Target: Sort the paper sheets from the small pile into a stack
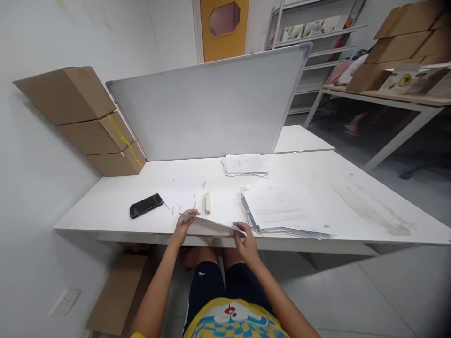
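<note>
Between both hands, some white paper [207, 226] is held tilted at the table's front edge; how many sheets I cannot tell. My left hand [183, 224] grips its left end, and my right hand [246, 238] has fingers closed on the right end. Just beyond the paper stands a small cream stapler [207, 204], touched by neither hand. To the right of my right hand lies a large stack of printed sheets [282, 209], its edges uneven. A smaller pile of printed papers [245, 164] rests farther back. Small scraps lie near the stapler.
A black phone [146, 205] lies at the left beside some white slips [167, 201]. Cardboard boxes [81, 98] are stacked at the left wall. A whiteboard [211, 105] leans upright along the back of the white table [352, 197]. Another table [387, 96] with boxes stands at right.
</note>
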The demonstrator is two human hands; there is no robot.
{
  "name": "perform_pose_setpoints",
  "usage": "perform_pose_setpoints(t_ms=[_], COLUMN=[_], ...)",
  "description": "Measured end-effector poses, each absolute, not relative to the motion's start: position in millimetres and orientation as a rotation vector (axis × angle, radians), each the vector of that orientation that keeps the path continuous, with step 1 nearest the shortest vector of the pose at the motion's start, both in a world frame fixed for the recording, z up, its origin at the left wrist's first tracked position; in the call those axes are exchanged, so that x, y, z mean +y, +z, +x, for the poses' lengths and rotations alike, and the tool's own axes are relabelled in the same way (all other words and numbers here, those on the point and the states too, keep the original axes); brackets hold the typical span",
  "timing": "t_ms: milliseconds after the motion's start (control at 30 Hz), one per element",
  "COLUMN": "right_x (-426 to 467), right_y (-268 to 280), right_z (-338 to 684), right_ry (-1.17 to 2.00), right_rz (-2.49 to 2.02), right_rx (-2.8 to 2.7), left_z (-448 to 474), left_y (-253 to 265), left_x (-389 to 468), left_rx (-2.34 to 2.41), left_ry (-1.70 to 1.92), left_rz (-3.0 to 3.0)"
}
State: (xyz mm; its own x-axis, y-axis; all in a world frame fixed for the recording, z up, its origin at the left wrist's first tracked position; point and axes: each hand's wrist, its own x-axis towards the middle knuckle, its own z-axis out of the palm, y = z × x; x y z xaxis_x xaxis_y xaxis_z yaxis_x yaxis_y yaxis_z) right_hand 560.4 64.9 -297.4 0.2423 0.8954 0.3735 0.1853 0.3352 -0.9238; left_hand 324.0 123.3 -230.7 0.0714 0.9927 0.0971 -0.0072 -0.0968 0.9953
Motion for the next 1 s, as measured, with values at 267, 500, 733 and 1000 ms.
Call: perform_pose_setpoints(t_ms=[267,500,733,1000], right_x=[35,31,59,69], right_y=[-295,-279,-277,-236], right_z=[582,582,567,537], right_ry=[1.003,1.33,1.127,0.121], right_rz=[-1.303,-1.213,-1.339,-1.385], right_rx=[-1.162,-0.845,-0.964,-1.708], left_z=[327,333,324,332], left_y=[-241,-256,-235,-256], left_x=[63,47,82,103], left_rx=[1.263,1.415,1.872,2.13], left_ry=[1.345,1.287,1.107,0.895], left_rz=[1.026,1.063,1.241,1.797])
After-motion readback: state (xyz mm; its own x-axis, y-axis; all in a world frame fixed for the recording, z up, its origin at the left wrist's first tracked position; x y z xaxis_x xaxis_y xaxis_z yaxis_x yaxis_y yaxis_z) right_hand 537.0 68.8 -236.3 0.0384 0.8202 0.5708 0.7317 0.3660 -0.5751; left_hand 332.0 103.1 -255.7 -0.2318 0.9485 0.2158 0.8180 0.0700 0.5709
